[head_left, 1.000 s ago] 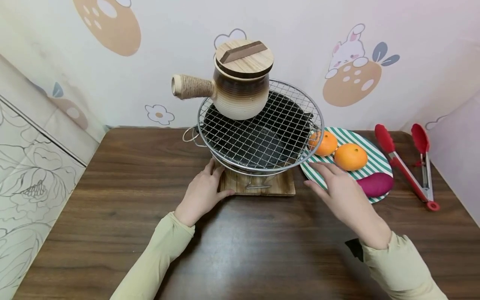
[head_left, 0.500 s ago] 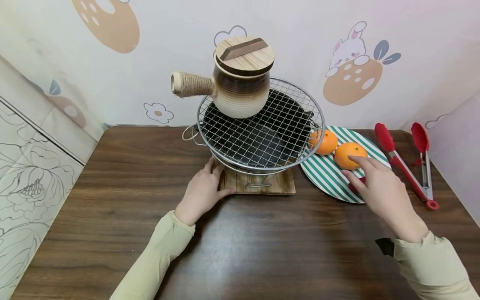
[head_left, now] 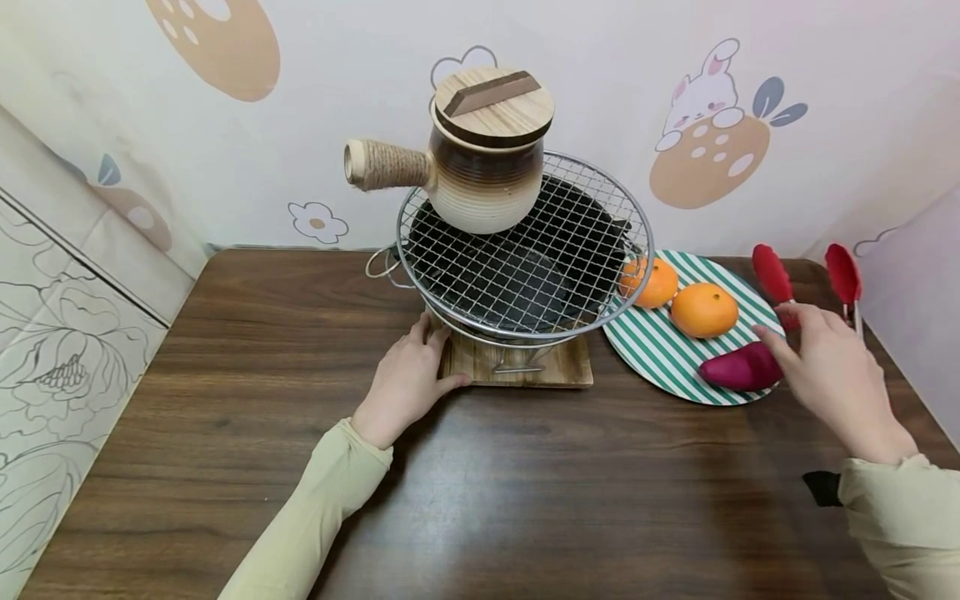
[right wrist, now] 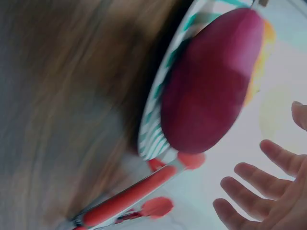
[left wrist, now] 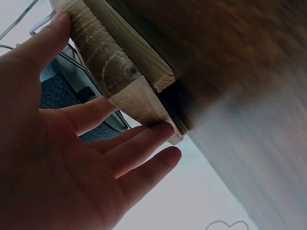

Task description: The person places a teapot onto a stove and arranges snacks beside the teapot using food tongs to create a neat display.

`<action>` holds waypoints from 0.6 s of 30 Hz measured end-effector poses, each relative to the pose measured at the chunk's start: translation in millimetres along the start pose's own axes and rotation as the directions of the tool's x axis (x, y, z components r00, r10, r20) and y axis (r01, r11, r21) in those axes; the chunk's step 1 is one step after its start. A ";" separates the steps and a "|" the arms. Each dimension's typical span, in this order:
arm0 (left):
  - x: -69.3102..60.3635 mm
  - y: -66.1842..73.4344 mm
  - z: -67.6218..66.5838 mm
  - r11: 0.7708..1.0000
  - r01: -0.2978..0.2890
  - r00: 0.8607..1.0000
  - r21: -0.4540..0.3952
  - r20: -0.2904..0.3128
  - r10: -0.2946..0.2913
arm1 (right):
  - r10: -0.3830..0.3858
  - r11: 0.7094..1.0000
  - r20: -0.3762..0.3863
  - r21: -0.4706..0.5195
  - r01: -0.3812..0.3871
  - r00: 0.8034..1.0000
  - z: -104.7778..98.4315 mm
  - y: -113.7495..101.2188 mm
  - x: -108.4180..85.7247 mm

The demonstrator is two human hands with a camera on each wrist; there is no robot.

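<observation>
My left hand (head_left: pixel 401 379) rests at the left front corner of a wooden board (head_left: pixel 517 375). In the left wrist view, thumb and fingertips touch the edges of the board (left wrist: pixel 103 57), the fingers fairly straight. A round wire-mesh grill (head_left: pixel 510 300) with a black pan-like inside stands on the board. On the mesh sits a brown and cream clay pot (head_left: pixel 487 187) with a wooden lid. My right hand (head_left: pixel 836 375) hovers over the red-tipped tongs (head_left: pixel 771 271), fingers spread and holding nothing. Part of the tongs is hidden under it. Beside it lies a purple sweet potato (head_left: pixel 742 367).
The sweet potato and two mandarins (head_left: pixel 703 310) lie on a green-striped plate (head_left: pixel 660 362) right of the grill. The pot's rope-wrapped handle (head_left: pixel 390 165) sticks out left. A patterned wall covering (head_left: pixel 315 125) borders the back of the brown table (head_left: pixel 262 350).
My right hand has moved right, from beside the grill across the plate to over the tongs, uncovering the sweet potato. My left hand stays at the board.
</observation>
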State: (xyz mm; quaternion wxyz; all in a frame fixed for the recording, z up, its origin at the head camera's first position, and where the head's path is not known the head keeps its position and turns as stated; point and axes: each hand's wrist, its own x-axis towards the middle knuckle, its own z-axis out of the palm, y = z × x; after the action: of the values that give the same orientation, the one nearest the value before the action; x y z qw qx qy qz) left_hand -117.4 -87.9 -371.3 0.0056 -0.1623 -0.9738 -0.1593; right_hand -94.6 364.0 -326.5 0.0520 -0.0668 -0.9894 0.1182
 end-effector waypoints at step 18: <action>-0.3 0.1 -0.1 1.000 -0.002 1.000 0.004 -0.007 0.002 | 0.122 0.991 -0.044 -0.057 -0.124 0.992 2.8 59.2 10.7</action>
State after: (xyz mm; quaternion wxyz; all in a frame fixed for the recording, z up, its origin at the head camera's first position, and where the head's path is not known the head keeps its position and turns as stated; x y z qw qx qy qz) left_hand -117.1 -87.9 -371.2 0.0094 -0.1626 -0.9739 -0.1580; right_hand -98.4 422.0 -342.5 0.0626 -0.1316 -0.9852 0.0900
